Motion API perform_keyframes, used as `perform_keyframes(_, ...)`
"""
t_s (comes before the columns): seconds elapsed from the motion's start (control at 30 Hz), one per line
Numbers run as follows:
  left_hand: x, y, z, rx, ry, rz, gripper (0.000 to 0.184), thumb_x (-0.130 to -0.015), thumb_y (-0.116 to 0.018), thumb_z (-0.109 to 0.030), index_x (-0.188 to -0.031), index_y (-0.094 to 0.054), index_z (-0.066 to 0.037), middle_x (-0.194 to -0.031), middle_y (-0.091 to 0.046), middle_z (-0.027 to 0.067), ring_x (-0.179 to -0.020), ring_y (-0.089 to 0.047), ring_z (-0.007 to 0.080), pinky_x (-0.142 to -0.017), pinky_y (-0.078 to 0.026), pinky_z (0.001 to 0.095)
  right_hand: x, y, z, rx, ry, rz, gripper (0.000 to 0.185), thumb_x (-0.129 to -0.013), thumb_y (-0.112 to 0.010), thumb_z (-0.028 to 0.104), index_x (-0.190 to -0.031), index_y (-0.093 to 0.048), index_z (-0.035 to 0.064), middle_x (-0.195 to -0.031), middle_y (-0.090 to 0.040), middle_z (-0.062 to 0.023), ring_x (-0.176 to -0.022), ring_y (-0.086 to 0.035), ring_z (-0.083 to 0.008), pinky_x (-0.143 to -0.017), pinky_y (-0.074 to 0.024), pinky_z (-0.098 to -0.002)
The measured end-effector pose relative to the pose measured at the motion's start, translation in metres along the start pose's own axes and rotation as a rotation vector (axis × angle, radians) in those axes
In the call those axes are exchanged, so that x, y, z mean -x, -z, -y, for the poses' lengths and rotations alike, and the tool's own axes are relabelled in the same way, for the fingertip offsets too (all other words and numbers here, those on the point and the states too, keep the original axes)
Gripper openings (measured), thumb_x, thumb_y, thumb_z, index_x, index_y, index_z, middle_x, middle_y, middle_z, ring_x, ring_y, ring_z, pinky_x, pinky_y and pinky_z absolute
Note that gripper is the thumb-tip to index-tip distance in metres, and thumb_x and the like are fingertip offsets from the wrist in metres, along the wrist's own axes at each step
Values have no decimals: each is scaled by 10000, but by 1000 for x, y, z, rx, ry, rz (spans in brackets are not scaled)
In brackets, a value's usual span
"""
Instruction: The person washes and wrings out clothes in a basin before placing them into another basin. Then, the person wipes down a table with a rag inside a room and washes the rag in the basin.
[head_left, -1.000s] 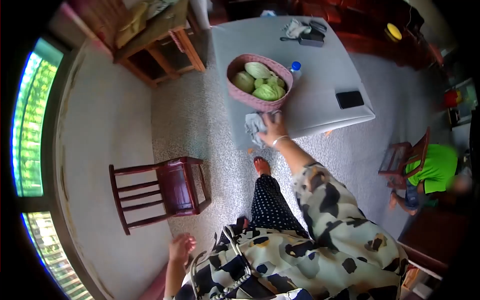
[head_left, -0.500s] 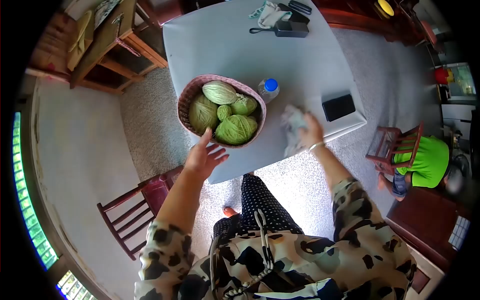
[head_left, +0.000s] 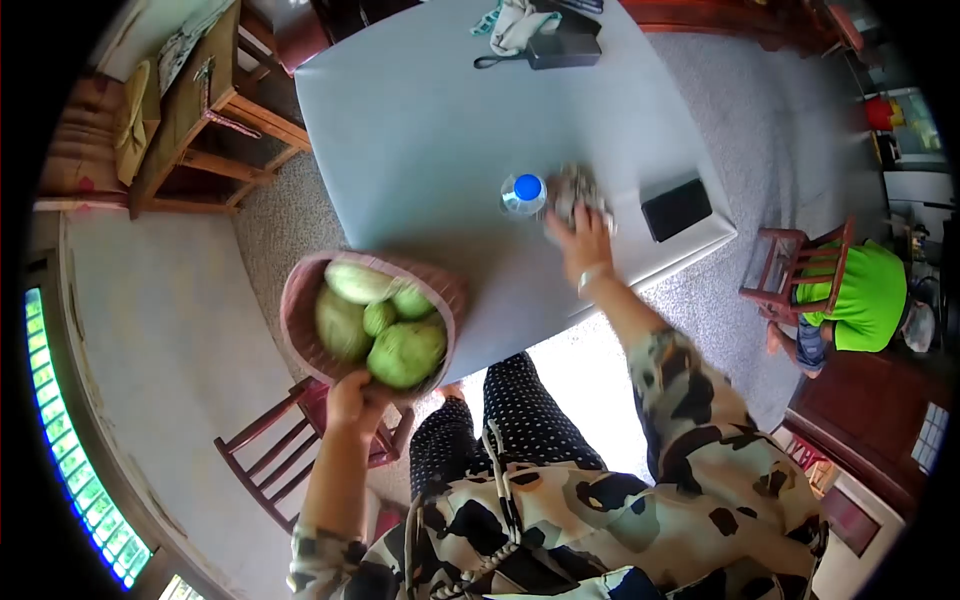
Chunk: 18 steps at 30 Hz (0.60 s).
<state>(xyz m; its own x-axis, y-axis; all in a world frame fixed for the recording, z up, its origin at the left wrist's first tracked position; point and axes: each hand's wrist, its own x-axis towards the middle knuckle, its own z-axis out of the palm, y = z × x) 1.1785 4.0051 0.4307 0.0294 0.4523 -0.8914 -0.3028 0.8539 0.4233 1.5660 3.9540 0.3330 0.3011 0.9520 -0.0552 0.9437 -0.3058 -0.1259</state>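
Observation:
My left hand (head_left: 352, 402) grips the near rim of a pinkish woven basket (head_left: 456, 300), which tilts toward me at the table's left front edge. Inside the basket lie several balls of green yarn (head_left: 406, 352), pale to bright in shade and slightly blurred. My right hand (head_left: 585, 248) presses a crumpled greyish cloth (head_left: 580, 185) against the tabletop, fingers over it. Just left of the cloth stands a clear plastic bottle (head_left: 522, 194) with a blue cap, close to my fingertips.
On the grey-covered table (head_left: 420, 130) lie a black phone-like slab (head_left: 677, 210) at right and a black case (head_left: 563, 50) beside a white cloth at the back. A wooden chair (head_left: 290, 440) stands at left. A person in a green shirt (head_left: 850, 298) is at right.
My left hand has taken hold of the basket and moved it left and toward me, tilting it. My right hand has carried the cloth farther across the table, up beside the bottle.

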Motion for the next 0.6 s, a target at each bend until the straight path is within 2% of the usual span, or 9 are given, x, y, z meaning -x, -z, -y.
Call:
perform_keyframes(0.07,27,24,-11,85,-38,104,414,-762,-380,8,-1174,-364,53,-1111,-467,206,-1009,-505,331,-864,-437,473,60,-9,17,-67,37,45,488,-707,-531,89,-1164,-496,257,-1208,-377,-164,-1074,-363,-386,-920,-309,-506)
perform_keyframes(0.13,34,63,-17,166,-45,40,486,-763,-365,6,-1242,-303,60,-1214,-404,233,-1134,-414,376,-931,-380,522,103,-10,46,-112,81,43,434,-700,-525,94,-1111,-551,231,-1173,-406,-178,-1028,-389,-390,-892,-333,-505)
perform_keyframes(0.2,42,88,-23,215,-46,-27,485,-755,-362,14,-1233,-304,72,-1205,-407,236,-1126,-417,383,-924,-379,537,116,-5,77,-262,122,-30,416,-653,-521,10,-1016,-614,192,-1060,-435,-195,-954,-403,-397,-855,-355,-492)
perform_keyframes(0.27,49,119,-29,262,-56,-99,484,-747,-359,22,-1224,-305,84,-1195,-410,240,-1117,-419,390,-917,-379,551,117,-1,96,-273,166,47,437,-635,-557,37,-1050,-578,173,-1046,-416,-209,-948,-404,-408,-846,-364,-481)
perform_keyframes(0.37,29,175,-40,352,71,-238,470,-720,-342,41,-1183,-331,122,-1188,-409,250,-1107,-418,413,-887,-381,593,92,5,113,-347,-139,286,529,-613,-645,134,-1115,-477,122,-1035,-375,-224,-958,-397,-413,-854,-365,-451)
perform_keyframes(0.4,29,180,-46,402,85,-214,459,-718,-336,43,-1170,-351,119,-1183,-415,248,-1105,-417,416,-881,-384,597,85,6,125,-346,-140,276,529,-613,-645,134,-1115,-477,122,-1035,-375,-224,-958,-397,-413,-854,-365,-451)
perform_keyframes(0.47,8,215,-58,352,133,-273,453,-724,-334,42,-1170,-355,118,-1186,-414,248,-1108,-414,418,-883,-383,597,68,7,158,-372,-351,197,528,-629,-663,209,-1113,-477,112,-1094,-362,-243,-1021,-368,-433,-886,-335,-486)
perform_keyframes(0.53,10,213,-79,371,125,-207,467,-748,-337,30,-1213,-341,69,-1212,-395,249,-1112,-411,415,-887,-382,596,46,-12,192,-401,-418,194,559,-631,-667,239,-1128,-449,108,-1118,-355,-261,-1056,-351,-440,-903,-313,-495)
perform_keyframes(0.6,16,209,-105,396,106,-233,474,-758,-334,21,-1230,-316,67,-1229,-384,246,-1122,-404,410,-904,-370,588,13,-23,227,-315,-572,47,590,-629,-672,254,-1150,-431,115,-1120,-355,-270,-1101,-323,-449,-911,-300,-501)
